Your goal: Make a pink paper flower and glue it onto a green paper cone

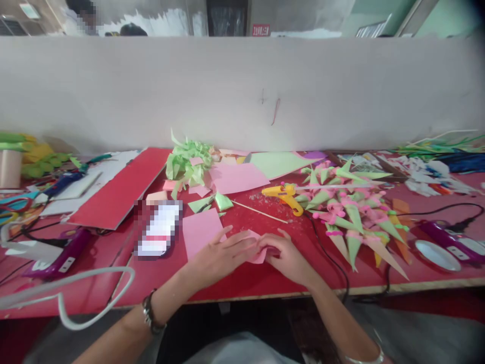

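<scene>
A small piece of pink paper (258,256) is between my two hands, just above the near part of the red table. My left hand (229,253) reaches in from the left with its fingers laid over the paper; its thumb is hidden. On the other side my right hand (284,255) has bent fingers closed on the paper's right side. Behind my left hand lies a larger pink paper sheet (199,232). A yellow glue gun (282,192) rests beyond my hands, near a thin stick (261,211) lying on the table.
Green and pink paper cones (352,212) are heaped at right, near a white oval dish (437,255) and a purple power strip (454,242). A phone (159,230), red board (121,189) and crumpled green paper (191,162) lie left. Cables cross the table; a pale partition (151,91) stands behind.
</scene>
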`<act>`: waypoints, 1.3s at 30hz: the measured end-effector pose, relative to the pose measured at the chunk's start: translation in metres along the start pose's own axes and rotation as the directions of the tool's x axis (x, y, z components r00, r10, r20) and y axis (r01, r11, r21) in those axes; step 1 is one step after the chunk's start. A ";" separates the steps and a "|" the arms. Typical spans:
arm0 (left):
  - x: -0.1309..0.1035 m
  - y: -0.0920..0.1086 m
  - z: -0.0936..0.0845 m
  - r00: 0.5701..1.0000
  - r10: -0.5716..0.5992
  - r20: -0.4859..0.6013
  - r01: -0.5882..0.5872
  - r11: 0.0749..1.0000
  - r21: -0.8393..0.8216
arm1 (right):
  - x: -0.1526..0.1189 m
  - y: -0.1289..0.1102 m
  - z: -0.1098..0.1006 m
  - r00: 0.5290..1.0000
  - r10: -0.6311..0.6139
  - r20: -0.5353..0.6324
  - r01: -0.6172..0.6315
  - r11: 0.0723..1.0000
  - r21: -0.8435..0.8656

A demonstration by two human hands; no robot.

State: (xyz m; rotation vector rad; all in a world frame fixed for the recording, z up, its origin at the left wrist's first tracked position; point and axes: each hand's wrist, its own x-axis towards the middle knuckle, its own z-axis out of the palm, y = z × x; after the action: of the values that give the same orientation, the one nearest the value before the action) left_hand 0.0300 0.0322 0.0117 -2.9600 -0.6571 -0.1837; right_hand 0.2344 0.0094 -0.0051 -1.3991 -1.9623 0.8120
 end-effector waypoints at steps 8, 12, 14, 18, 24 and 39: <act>0.010 0.005 -0.002 0.976 0.042 -0.213 -0.059 0.996 -0.071 | -0.006 0.005 -0.020 0.996 -0.078 0.050 0.069 0.982 0.174; -0.001 0.003 -0.002 0.958 0.062 -0.279 -0.123 0.971 -0.205 | -0.009 0.007 -0.016 0.991 -0.042 0.125 0.010 0.969 0.247; -0.010 0.004 -0.001 0.955 0.069 -0.289 -0.144 0.959 -0.245 | -0.008 0.006 -0.013 0.981 -0.080 0.177 0.019 0.947 0.320; -0.027 0.011 -0.003 0.947 0.025 -0.320 -0.085 0.981 -0.175 | -0.004 -0.002 -0.012 0.962 -0.213 0.170 0.150 0.935 0.320; -0.035 0.027 0.004 0.969 0.032 -0.243 -0.013 0.997 0.081 | -0.015 -0.012 -0.009 0.948 -0.303 0.098 0.318 0.920 -0.227; -0.037 0.037 0.018 0.937 -0.345 0.058 0.335 0.838 -0.431 | -0.046 -0.005 0.010 0.965 -0.204 0.165 0.248 0.916 -0.314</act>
State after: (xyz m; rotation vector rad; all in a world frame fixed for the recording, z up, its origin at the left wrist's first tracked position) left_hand 0.0144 -0.0138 -0.0137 -3.2138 -1.2975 -0.4472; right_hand 0.2365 -0.0370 -0.0128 -1.2899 -2.3969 0.4886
